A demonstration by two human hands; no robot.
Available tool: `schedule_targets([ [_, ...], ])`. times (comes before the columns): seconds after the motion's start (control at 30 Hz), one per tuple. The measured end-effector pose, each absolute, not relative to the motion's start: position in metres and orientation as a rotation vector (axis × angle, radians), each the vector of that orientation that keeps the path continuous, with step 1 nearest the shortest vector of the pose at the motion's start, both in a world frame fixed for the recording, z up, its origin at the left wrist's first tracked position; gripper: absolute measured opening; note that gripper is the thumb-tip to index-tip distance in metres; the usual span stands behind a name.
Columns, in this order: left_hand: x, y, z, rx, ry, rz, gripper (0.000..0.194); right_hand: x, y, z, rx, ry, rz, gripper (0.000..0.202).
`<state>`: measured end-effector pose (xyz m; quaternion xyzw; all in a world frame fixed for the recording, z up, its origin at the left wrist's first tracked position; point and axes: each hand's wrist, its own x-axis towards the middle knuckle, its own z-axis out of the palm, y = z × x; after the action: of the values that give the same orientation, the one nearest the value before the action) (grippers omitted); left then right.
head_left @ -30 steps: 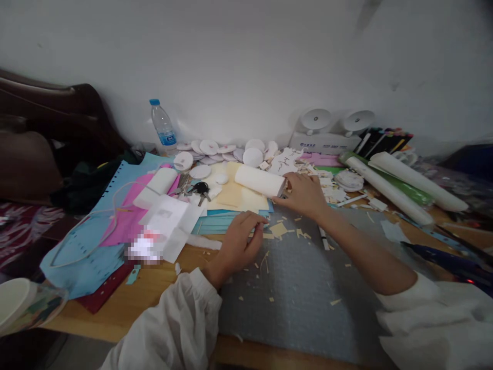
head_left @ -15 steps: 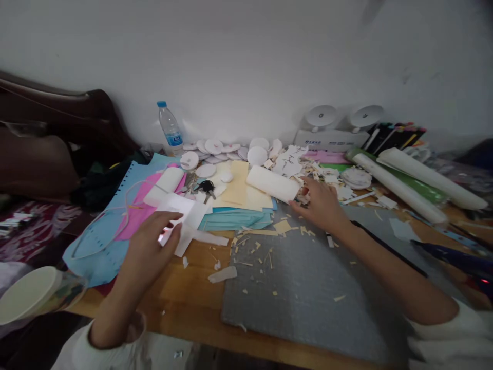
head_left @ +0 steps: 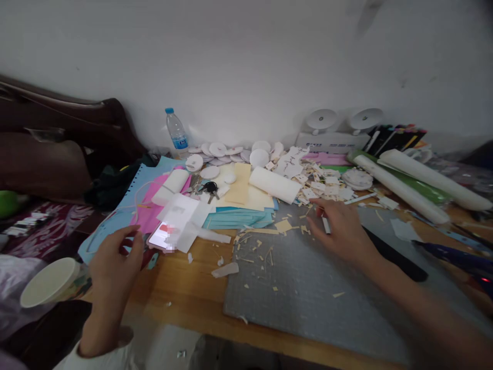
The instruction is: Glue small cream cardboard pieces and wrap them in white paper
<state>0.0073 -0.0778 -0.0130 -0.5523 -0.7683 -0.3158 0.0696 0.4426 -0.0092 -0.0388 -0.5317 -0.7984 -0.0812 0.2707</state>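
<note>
My left hand (head_left: 116, 263) hovers left of a phone (head_left: 162, 235) with a lit screen, its thumb and fingers curved but apart and nothing seen between them. White paper sheets (head_left: 181, 208) partly lie around the phone's far side. My right hand (head_left: 341, 226) is above the grey cutting mat (head_left: 292, 303), thumb and fingertips spread. A small white piece (head_left: 326, 224) shows between its fingers, seemingly on the mat. Beyond this hand is a heap of small cream cut pieces (head_left: 323, 182), with a white paper roll (head_left: 274, 184) to its left.
A water bottle (head_left: 176, 131) and white discs (head_left: 217, 149) stand along the wall. Keys (head_left: 210, 188) rest on coloured paper. A long black bar (head_left: 396, 254) lies under my right forearm. Far right are white rolls (head_left: 404, 187) and markers (head_left: 400, 137); a lidded tub (head_left: 50, 282) sits left.
My left hand has drawn back leftward, uncovering the phone. The right hand has moved from the paper roll's end toward me and rightward, over the mat. The view has shifted slightly.
</note>
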Motion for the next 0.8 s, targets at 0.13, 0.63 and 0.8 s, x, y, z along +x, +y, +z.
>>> schedule_targets([
  [0.13, -0.014, -0.057, -0.017, -1.734, -2.365, -0.831, 0.021, 0.440, -0.029, -0.045, -1.390, -2.138, -0.158, 0.031],
  [0.63, -0.011, -0.007, 0.000, -1.751, -2.373, -0.807, 0.020, 0.444, -0.052, -0.046, -1.378, -2.175, -0.090, 0.025],
  [0.8, -0.005, -0.025, 0.035, -1.646, -2.276, -1.190, 0.024, 0.440, -0.053, -0.043, -1.340, -2.147, -0.053, 0.024],
])
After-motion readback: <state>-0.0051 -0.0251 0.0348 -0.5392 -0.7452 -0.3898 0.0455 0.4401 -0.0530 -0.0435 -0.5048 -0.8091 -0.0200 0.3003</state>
